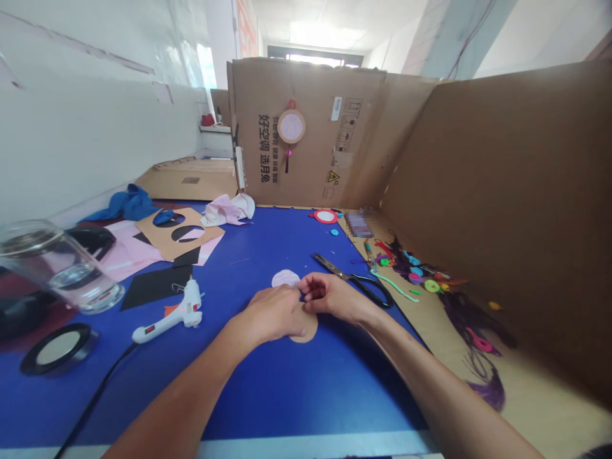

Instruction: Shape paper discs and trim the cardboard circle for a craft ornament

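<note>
A round brown cardboard disc (308, 330) lies low over the blue tabletop, partly covered by my hands. My left hand (275, 312) is closed on it, with the thumb along the near face and the fingers folded over the far side. My right hand (329, 296) is at the disc's upper right edge, its thumb and curled fingers brought close together in a pinch. What those fingertips hold, if anything, is hidden. Just beyond my left knuckles is a pale lilac round piece (285, 278). Black-handled scissors (356, 278) rest partly spread to the right of my right hand.
A white glue gun (174, 312) lies at left, its cord trailing forward. Nearby are a glass of water (76, 280), a tape roll (60, 349) and cut cardboard (176, 233). Beads and tassels (423, 274) scatter at right. Cardboard walls (310, 172) enclose the back and right.
</note>
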Demonstrator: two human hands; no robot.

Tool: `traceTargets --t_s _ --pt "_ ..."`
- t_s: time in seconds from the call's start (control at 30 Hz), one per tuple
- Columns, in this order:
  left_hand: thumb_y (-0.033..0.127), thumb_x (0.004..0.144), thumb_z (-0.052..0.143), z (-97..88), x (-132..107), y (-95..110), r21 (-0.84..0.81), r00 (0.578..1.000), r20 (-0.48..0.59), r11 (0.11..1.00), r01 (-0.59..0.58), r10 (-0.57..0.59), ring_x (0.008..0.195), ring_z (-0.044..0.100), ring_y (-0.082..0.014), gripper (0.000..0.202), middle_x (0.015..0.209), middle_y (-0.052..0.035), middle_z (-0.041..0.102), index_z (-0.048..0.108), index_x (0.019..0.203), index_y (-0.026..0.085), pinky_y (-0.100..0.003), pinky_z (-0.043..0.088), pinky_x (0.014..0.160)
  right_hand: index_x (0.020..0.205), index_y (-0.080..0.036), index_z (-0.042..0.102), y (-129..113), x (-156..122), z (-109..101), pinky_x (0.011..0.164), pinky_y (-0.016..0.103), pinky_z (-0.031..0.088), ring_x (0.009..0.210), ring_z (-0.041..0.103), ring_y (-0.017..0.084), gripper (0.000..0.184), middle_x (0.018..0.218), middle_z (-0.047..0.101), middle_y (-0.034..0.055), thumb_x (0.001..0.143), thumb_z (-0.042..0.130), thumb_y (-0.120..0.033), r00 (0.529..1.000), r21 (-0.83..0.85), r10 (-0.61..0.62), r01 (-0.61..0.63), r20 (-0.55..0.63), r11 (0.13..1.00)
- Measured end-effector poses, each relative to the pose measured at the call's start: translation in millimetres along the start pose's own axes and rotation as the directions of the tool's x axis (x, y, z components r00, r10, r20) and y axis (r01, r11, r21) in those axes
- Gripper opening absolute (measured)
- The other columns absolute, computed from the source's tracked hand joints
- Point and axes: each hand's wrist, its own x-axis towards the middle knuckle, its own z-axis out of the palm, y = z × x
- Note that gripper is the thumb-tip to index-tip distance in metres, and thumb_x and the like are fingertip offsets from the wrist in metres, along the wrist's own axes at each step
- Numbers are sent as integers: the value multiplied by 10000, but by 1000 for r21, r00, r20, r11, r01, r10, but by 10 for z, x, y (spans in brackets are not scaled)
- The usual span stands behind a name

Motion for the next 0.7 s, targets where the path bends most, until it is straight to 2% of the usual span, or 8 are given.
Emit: traceTargets --t_s 0.1,0.2,0.3,0.4,0.47,0.57,0.63,0.7 --pt "297 569 789 2 30 -59 -3 1000 -15 1000 -3 3 693 630 -250 225 744 -36 670 607 692 247 -304 371 615 941 -192 674 12 17 -14 760 268 466 763 557 106 406 898 628 -37 567 822 -138 1000 -25 -25 25 4 999" --pt "404 699 757 -26 78 -117 -17 996 -92 1000 -11 10 752 650 -255 207 817 -41 703 668 819 261 -302 381 655 941 -197 666 -25 17 -53 785 282 485 775 564 112 416 906 632 -29 567 846 -164 998 -10 -50 50 -34 999" --pt "485 784 727 -62 138 -173 -109 974 -224 994 -2 -22 778 653 -259 273 847 -58 717 720 942 263 -301 380 664 972 -206 663 -91 1 -87 840 303 510 828 587 124 444 939 635 -14 581 874 -194 990 30 -97 100 -102 995" --pt "480 791 732 -68 200 -237 -240 958 -281 971 -15 -54 759 639 -238 267 831 -58 719 744 918 246 -287 382 637 1022 -223 662 -142 -12 -99 878 316 521 893 609 140 484 1006 642 4 599 895 -229 975 68 -149 162 -165 985" --pt "462 800 715 -59 234 -269 -371 966 -250 928 -28 -71 703 617 -206 243 793 -45 707 739 861 229 -273 388 610 1044 -231 660 -155 -11 -102 889 321 521 911 611 145 507 1029 641 10 601 905 -253 964 77 -179 197 -198 977" --pt "449 796 699 -55 261 -277 -584 986 -120 811 27 -119 564 541 -148 249 666 -9 636 682 778 201 -249 371 533 1063 -235 655 -150 2 -107 894 326 513 913 604 147 517 1028 635 12 613 904 -289 949 63 -214 234 -234 970" --pt "451 782 713 -65 265 -262 -663 987 -63 745 71 -149 506 497 -120 267 607 15 585 643 758 195 -228 342 485 1068 -238 652 -139 13 -109 892 328 512 909 601 148 520 1034 634 16 618 902 -310 946 50 -222 240 -237 969" --pt "451 767 730 -75 264 -243 -699 984 -66 711 73 -166 486 483 -105 279 595 23 571 621 757 195 -212 325 464 1060 -234 651 -130 21 -106 881 328 514 895 601 146 514 1041 637 19 619 902 -322 950 43 -218 233 -222 972"
